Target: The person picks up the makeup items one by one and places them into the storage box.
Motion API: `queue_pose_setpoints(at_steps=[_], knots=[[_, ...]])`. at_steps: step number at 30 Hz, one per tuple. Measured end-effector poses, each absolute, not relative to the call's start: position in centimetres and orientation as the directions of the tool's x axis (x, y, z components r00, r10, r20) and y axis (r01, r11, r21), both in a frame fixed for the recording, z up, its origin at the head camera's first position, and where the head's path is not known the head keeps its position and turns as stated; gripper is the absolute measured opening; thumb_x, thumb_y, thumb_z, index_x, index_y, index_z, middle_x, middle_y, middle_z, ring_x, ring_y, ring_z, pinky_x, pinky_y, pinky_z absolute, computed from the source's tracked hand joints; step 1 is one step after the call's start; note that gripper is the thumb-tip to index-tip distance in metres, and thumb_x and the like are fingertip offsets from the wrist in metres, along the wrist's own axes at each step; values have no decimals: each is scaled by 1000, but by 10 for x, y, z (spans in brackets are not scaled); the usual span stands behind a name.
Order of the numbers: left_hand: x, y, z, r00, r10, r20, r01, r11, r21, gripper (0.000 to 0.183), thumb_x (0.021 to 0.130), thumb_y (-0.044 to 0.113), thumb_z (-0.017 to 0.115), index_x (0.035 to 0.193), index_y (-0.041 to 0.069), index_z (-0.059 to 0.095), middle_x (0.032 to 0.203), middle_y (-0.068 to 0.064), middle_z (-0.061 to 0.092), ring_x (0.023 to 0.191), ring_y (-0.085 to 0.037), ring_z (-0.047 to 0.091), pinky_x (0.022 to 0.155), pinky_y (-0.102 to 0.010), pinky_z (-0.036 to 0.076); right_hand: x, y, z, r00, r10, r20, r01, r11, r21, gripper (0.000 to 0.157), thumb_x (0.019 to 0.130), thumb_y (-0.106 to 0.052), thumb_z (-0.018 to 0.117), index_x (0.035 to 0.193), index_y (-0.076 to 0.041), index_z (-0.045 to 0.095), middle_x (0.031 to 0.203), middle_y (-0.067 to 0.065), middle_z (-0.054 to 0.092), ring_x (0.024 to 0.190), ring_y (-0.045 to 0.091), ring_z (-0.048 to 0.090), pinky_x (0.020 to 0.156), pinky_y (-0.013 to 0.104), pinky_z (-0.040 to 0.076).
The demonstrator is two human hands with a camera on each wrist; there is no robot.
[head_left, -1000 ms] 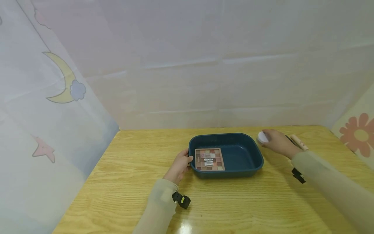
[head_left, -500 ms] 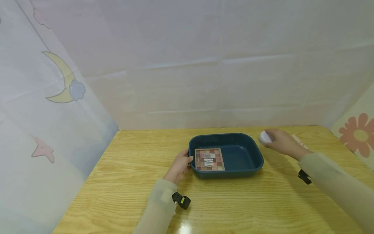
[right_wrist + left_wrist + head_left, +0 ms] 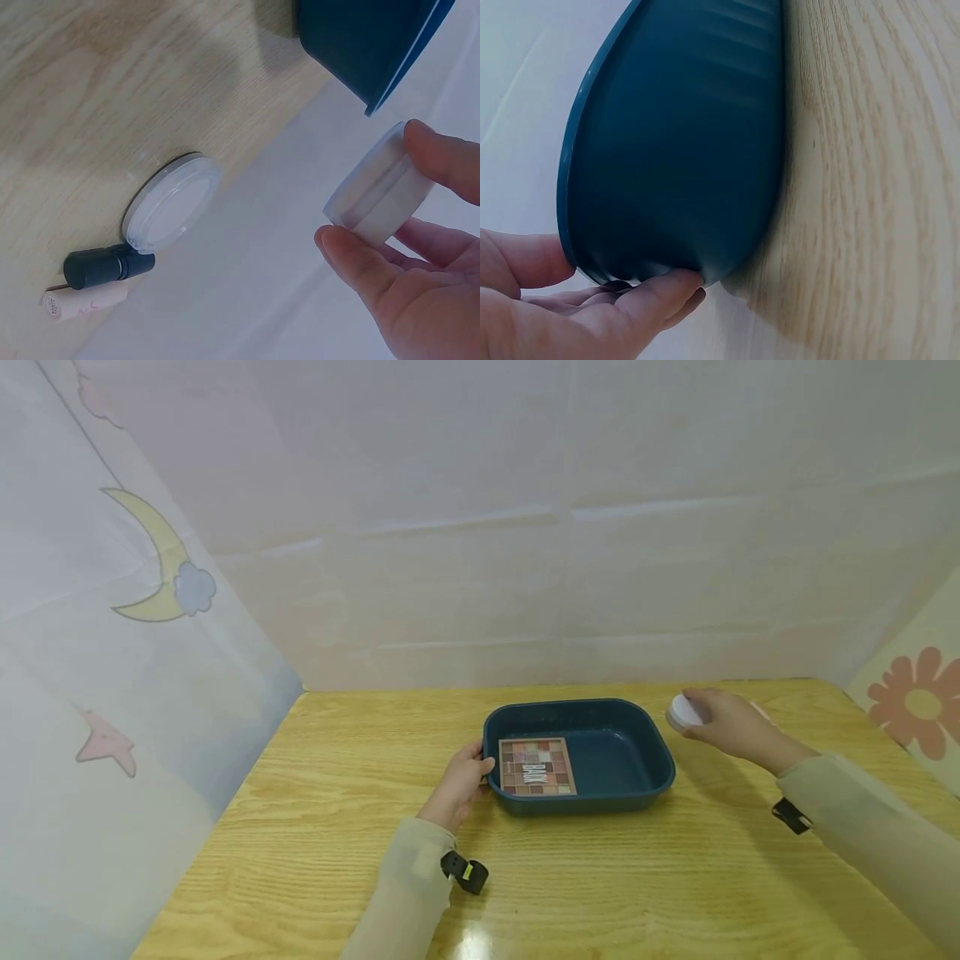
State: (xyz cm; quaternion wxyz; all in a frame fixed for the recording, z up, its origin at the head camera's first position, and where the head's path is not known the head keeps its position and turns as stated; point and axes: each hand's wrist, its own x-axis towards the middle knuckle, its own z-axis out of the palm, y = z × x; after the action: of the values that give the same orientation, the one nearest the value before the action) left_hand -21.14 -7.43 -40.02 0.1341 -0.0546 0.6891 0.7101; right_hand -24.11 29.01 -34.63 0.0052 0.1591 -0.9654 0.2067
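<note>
My left hand [image 3: 461, 781] grips the left end of a dark blue plastic basin [image 3: 592, 806], thumb at the rim and fingers against the outer wall. In the left wrist view the fingertips [image 3: 682, 283] press the wall of the basin. Flat inside the basin, at its left, lies an eyeshadow palette [image 3: 536, 767] with lettering on it. Right of the basin, my right hand [image 3: 731, 727] pinches a small round white jar [image 3: 684, 713] between thumb and fingers. In the right wrist view the jar [image 3: 382, 187] is tilted and held above the table.
A round white compact [image 3: 172, 202], a black lipstick-like tube [image 3: 109, 266] and a pale pink tube [image 3: 86, 301] lie on the wooden table [image 3: 360, 743] near the right hand. Printed cloth [image 3: 450, 568] hangs behind and beside the table.
My right hand has shifted slightly right with the white jar, covering the black tube and most of the pale tube in the head view. The left hand and basin have stayed put.
</note>
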Motion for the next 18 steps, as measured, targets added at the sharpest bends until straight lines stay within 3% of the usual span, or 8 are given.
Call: queue_pose_setpoints(at_steps=[18], knots=[[-213, -75, -401, -957, 127, -259, -263, -12, 965, 49, 103, 1, 38, 150, -7, 25, 150, -27, 32, 133, -40, 40, 105, -53, 35, -231, 280, -335, -912, -393, 113, -405, 826, -392, 64, 83, -5, 74, 133, 20, 43, 125, 40, 50, 103, 48, 56, 78, 53, 47]])
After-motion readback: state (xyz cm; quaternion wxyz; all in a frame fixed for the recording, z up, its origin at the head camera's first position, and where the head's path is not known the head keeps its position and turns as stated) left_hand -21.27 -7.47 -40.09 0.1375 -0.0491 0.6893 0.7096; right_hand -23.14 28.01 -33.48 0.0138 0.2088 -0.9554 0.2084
